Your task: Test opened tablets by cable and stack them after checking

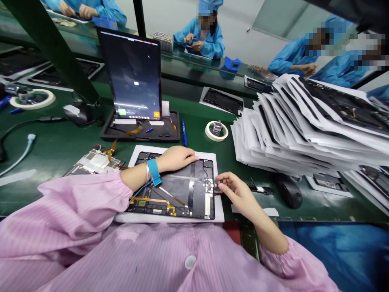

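Observation:
An opened tablet back lies on a white sheet in front of me, its black inside and orange flex cables showing. My left hand rests flat on its upper edge, fingers together, a blue strap on the wrist. My right hand pinches a small dark connector at the tablet's right edge. Pink sleeves cover both my arms.
A lit tablet stands upright in a black tray. A tall stack of tablets in white sheets fills the right. A tape roll, a blue pen, a black mouse and another opened part lie around. People in blue work across the bench.

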`<act>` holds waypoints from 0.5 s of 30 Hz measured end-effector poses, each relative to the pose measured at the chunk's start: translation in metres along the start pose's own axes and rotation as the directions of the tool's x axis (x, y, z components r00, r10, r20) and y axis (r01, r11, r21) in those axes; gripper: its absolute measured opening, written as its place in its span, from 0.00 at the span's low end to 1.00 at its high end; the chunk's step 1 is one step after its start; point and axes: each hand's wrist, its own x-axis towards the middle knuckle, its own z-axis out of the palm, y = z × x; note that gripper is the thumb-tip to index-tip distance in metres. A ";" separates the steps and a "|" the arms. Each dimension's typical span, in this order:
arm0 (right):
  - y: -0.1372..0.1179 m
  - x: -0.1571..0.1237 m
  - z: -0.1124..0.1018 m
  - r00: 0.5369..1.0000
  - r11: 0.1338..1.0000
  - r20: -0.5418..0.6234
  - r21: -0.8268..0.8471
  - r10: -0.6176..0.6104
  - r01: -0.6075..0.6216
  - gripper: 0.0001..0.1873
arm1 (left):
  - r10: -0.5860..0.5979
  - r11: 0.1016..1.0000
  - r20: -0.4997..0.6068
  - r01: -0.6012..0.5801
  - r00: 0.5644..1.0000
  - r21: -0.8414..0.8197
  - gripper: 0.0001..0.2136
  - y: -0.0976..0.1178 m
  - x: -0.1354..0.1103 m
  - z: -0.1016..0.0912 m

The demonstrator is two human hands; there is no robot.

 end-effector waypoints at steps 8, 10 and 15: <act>0.003 0.000 -0.003 0.997 0.998 0.063 0.048 0.033 -0.036 0.12 | -0.006 1.000 0.003 0.006 1.000 -0.001 0.20 0.000 0.001 0.000; 0.004 0.002 -0.002 0.997 0.997 0.066 0.063 0.033 -0.037 0.13 | -0.005 1.000 0.005 0.005 1.000 -0.003 0.20 0.000 0.001 -0.001; -0.003 -0.003 0.009 1.000 0.977 0.003 -0.214 -0.002 0.003 0.18 | -0.014 1.000 -0.001 0.014 1.000 -0.004 0.20 0.000 0.001 -0.001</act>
